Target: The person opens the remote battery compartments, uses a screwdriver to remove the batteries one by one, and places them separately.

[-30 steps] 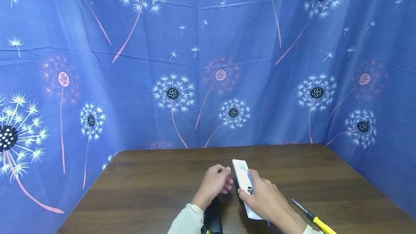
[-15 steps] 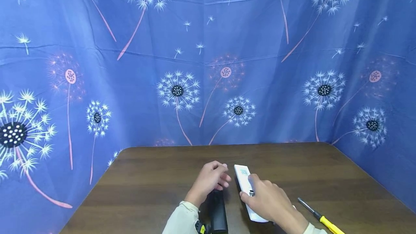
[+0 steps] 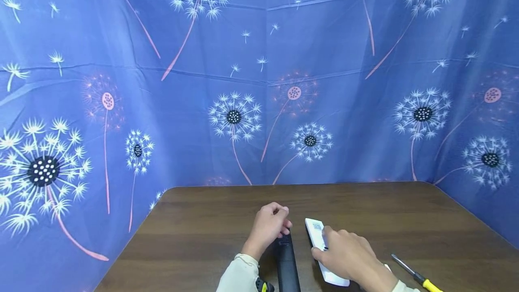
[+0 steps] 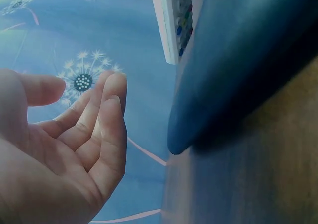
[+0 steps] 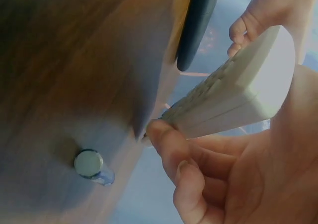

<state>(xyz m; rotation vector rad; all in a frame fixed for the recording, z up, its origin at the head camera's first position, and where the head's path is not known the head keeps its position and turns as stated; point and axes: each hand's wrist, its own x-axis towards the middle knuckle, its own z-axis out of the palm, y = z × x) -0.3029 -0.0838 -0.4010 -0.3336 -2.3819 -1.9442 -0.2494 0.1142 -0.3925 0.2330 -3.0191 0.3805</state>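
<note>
My right hand (image 3: 350, 256) grips a white remote control (image 3: 318, 238), thumb on its left side. In the head view its back, with a printed square code, faces up; the right wrist view shows rows of buttons (image 5: 201, 92) on the downward side. My left hand (image 3: 269, 228) is left of the remote, over the far end of a long, narrow black object (image 3: 287, 262) on the table. Its fingers (image 4: 112, 129) are loosely bent, thumb apart from them, with nothing between. My right hand covers the lower middle of the remote.
A screwdriver (image 3: 415, 274) with a yellow and black handle lies on the wooden table (image 3: 202, 229), right of my right hand. A short cylinder with a pale round end (image 5: 89, 163) rests near that hand. A blue dandelion-print cloth (image 3: 259, 80) hangs behind the table.
The head view has turned, shifting the scene to the right. The remote has come lower, nearer to me, in my right hand. More of the black object shows below my left hand.
</note>
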